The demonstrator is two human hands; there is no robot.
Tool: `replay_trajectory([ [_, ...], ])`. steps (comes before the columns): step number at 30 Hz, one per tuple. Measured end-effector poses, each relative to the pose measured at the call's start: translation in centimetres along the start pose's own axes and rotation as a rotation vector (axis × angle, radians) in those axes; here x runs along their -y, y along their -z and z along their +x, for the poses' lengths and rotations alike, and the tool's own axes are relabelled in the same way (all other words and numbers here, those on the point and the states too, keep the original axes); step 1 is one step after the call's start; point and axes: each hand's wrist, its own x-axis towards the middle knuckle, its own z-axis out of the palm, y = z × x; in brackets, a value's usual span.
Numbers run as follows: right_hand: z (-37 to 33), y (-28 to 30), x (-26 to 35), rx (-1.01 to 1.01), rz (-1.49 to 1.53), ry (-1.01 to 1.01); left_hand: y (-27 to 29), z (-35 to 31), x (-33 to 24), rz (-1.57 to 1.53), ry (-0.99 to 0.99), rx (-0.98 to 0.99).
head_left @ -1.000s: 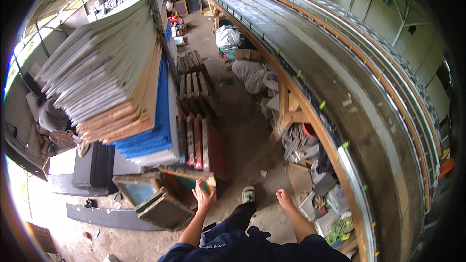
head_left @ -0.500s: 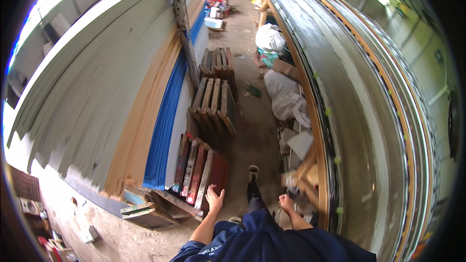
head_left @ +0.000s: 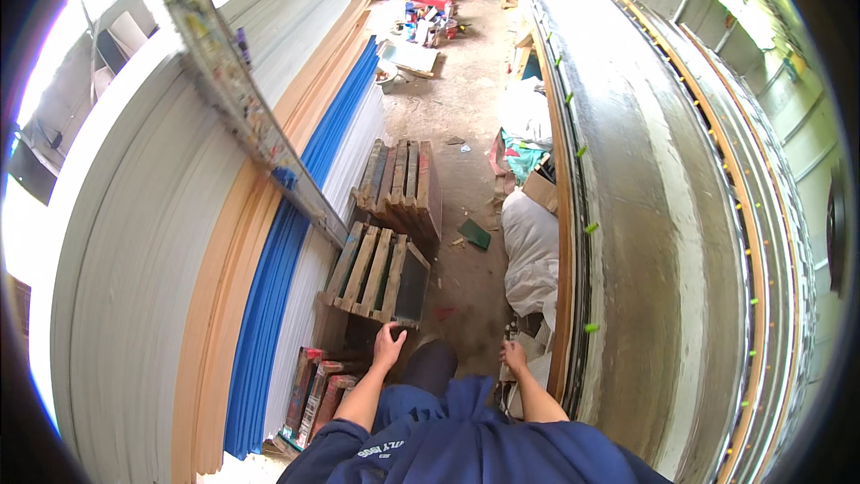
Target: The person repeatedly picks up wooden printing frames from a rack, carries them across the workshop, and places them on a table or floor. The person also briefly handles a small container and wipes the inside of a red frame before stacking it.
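Observation:
My left hand [head_left: 388, 349] is open, its thumb and fingers apart and nothing in it. It hangs just in front of a leaning group of wooden frames [head_left: 363, 271], near the lower edge of the outermost dark-faced frame [head_left: 411, 285]; I cannot tell whether the fingertips touch it. My right hand [head_left: 513, 357] is closed beside the long table's near side. Something small and dark shows at its fingers, too small to name. Below my left forearm stand red-stained frames [head_left: 315, 394].
On the left, tall stacks of white, tan and blue sheets [head_left: 269, 296] stand behind a paint-spattered post [head_left: 224, 81]. Another frame group [head_left: 403, 179] leans farther along the aisle. A long table [head_left: 627, 215] runs down the right, with white sacks [head_left: 528, 242] along its side. A green scrap [head_left: 475, 233] lies on the floor.
I have moved forward along the aisle. The red-stained frames now lie beside my left arm, and my left hand has come up to the group of frames beyond them.

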Motion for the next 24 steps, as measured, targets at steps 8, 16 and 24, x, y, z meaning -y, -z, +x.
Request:
replay_trajectory([
  [8, 20.6, -1.9, 16.8, 0.142, -0.068, 0.001, -7.5, 20.9, -1.2, -0.048, 0.119, 0.234],
  [16, 39.1, 3.7, 35.9, 0.010, 0.037, -0.014, -6.6, 42.3, -12.1, -0.018, 0.202, 0.313],
  [24, 60.7, 2.9, 52.7, 0.087, -0.100, 0.240, -8.4, 63.7, -16.4, 0.312, 0.176, 0.509],
])
